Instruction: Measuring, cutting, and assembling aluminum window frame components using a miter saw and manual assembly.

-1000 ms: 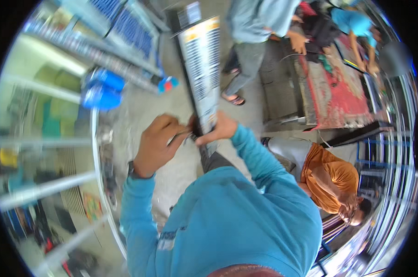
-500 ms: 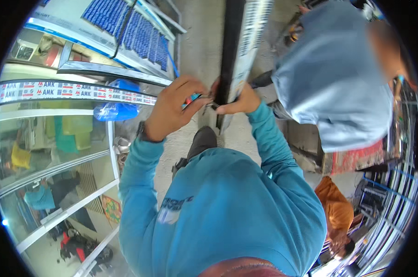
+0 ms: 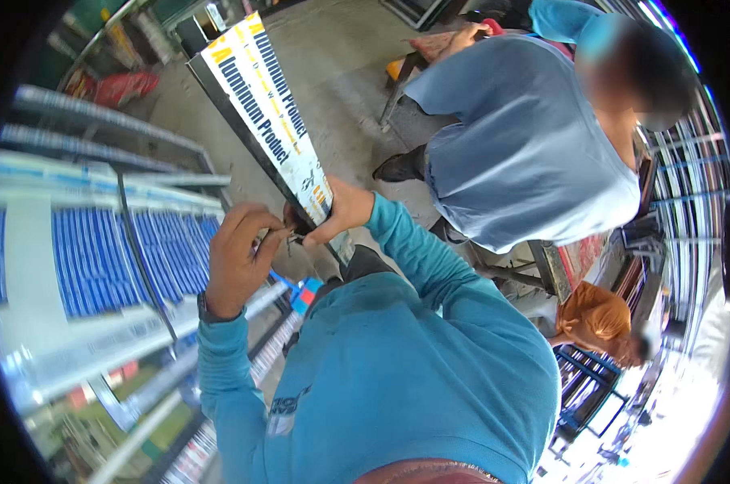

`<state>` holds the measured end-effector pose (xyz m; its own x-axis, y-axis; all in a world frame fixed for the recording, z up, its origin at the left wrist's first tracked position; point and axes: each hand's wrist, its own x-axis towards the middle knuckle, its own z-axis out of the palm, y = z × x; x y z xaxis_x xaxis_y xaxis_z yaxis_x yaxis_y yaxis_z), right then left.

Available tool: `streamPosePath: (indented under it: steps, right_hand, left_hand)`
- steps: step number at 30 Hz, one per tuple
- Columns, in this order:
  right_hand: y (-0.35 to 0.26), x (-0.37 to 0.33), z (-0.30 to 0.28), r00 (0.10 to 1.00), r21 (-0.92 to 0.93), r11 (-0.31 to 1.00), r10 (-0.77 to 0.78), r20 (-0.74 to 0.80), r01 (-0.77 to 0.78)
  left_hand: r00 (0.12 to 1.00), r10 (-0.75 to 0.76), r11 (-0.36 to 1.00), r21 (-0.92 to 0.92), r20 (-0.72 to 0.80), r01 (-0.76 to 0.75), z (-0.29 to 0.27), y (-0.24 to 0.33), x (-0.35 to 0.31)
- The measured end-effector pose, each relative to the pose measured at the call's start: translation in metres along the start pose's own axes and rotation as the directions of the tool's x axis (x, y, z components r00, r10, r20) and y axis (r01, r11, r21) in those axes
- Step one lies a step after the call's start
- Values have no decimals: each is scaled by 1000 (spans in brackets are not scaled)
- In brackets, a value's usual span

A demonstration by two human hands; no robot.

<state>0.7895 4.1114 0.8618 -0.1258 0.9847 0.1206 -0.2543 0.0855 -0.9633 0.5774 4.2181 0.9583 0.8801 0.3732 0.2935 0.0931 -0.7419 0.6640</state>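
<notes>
Left hand [image 3: 240, 258], thumb and finger drawn narrow, on what I cannot tell, has the lower part of a long, film-covered profile [image 3: 266, 113] at its two o'clock. That profile's long axis points toward eleven o'clock, and the right hand [image 3: 342, 214], nearer, grasps it. Counted: two hands, one profile and, toward two o'clock, one person in grey-blue [image 3: 526, 145].

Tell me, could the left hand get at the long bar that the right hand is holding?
Likely yes: the left hand is close beside the near end of the long bar in the right hand, and nothing seems to block it, though its fingers appear to pinch a small thing.
</notes>
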Motion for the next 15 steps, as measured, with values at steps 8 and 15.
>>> streamPosePath:
  steps: [8, 15]
  right_hand:
    - [23, 208, -135, 997, -41, 996, -75, -29, 74]
    - [25, 269, -198, 979, -33, 999, -10, -204, 3]
  left_hand:
    - [998, 57, 998, 9, 40, -58, -70, -185, 170]
    - [983, 111, 993, 13, 145, -114, -84, -245, 271]
